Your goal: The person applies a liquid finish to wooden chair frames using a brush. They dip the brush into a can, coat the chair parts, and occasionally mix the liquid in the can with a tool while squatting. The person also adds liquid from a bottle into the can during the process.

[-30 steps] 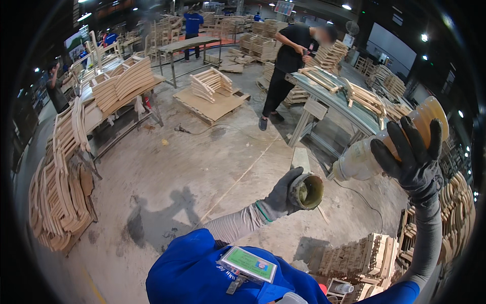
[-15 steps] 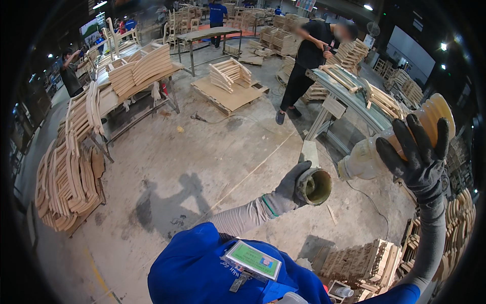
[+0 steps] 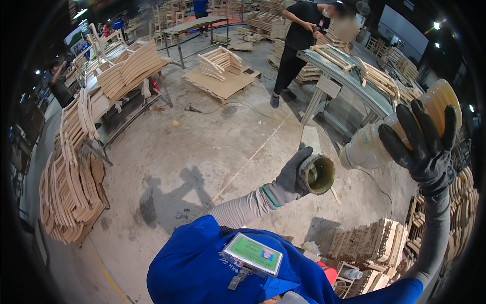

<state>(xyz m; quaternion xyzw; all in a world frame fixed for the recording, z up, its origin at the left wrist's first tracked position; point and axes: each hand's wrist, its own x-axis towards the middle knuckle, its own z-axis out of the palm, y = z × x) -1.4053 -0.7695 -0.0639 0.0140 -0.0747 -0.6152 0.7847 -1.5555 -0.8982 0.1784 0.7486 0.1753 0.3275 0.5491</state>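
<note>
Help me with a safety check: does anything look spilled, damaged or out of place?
Yes: a loose cord trails over the floor beside the pallet, where feet could catch it. A dark blotch marks the concrete; whether it's wet is unclear.

Left fingers (image 3: 301,155) hold a cup (image 3: 327,175), right fingers (image 3: 424,123) a bottle (image 3: 365,147).

Your shirt (image 3: 190,261) is blue, white-lettered, bearing a green badge (image 3: 253,255) and metal clip (image 3: 236,280). Your left sleeve (image 3: 238,211) is pale grey, ribbed; right sleeve (image 3: 434,235), grey. Left glove (image 3: 288,185): grey, green-edged cuff (image 3: 271,196); right glove (image 3: 427,158): black-fingered.
</note>
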